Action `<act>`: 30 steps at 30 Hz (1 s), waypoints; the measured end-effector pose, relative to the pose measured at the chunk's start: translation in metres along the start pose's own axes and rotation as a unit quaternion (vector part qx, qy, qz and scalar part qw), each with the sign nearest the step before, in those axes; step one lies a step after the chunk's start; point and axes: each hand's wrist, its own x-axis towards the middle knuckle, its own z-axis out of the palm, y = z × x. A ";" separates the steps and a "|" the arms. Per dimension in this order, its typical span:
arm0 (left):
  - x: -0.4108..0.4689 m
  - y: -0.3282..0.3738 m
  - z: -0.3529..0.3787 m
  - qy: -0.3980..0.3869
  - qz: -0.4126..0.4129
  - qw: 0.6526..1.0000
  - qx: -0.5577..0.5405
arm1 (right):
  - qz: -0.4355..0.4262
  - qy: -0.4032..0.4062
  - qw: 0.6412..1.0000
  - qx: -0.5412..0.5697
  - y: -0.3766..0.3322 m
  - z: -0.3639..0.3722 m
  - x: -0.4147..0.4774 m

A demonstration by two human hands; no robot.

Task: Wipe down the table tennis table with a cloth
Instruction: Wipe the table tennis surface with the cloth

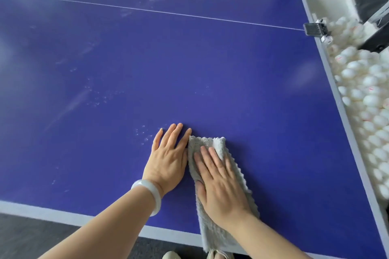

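Your one view sits on your head, above the near edge of the table (210, 65), and looks forward and steeply down across its blue top. It is close: the table's near edge runs along the bottom of the view, its right edge slants up the right side, and a thin white line (168, 13) crosses it near the top.

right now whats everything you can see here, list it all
table tennis table: one, blue, fills the view
cloth: one, grey, draped over table's near edge
balls: many, white, piled along table's right side
net clamp: one, dark, right edge
smudges: several, whitish, table's left part
shoes: two, pale, bottom of view
bracelet: one, pale, left wrist
left hand: one, flat on table beside cloth
right hand: one, flat on cloth
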 end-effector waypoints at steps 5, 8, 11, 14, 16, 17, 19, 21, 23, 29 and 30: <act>-0.003 -0.004 -0.008 0.012 0.019 1.000 -0.012 | 0.219 0.034 0.974 -0.042 0.101 -0.019 0.039; -0.007 -0.037 -0.017 0.083 -0.053 0.995 -0.013 | 0.367 0.021 0.930 -0.018 0.095 -0.022 0.079; -0.009 -0.076 -0.020 0.092 -0.197 0.976 -0.001 | 0.321 0.055 0.945 -0.009 0.030 -0.009 0.089; -0.006 -0.090 -0.013 0.044 -0.240 0.970 -0.004 | 0.156 0.043 0.987 0.001 -0.053 0.010 0.070; -0.004 -0.091 -0.010 0.054 -0.246 0.968 -0.014 | 0.098 0.015 0.995 0.012 -0.063 0.013 0.071; -0.005 -0.092 -0.010 0.059 -0.249 0.967 -0.018 | 0.085 0.004 0.996 0.011 -0.055 0.011 0.081; -0.006 -0.093 -0.011 0.065 -0.250 0.966 -0.026 | 0.094 -0.020 0.995 -0.007 -0.029 0.006 0.114; -0.005 -0.094 -0.011 0.070 -0.248 0.966 -0.035 | 0.170 -0.027 0.985 -0.009 -0.008 -0.004 0.163; -0.004 -0.095 -0.010 0.075 -0.249 0.964 -0.051 | 0.204 -0.021 0.978 0.022 -0.015 -0.007 0.192; -0.007 -0.098 -0.017 0.085 -0.242 0.962 -0.095 | -0.143 -0.033 0.988 0.043 -0.104 0.015 0.116; -0.007 -0.098 -0.016 0.081 -0.241 0.962 -0.098 | -0.155 -0.048 0.986 0.037 -0.098 0.013 0.120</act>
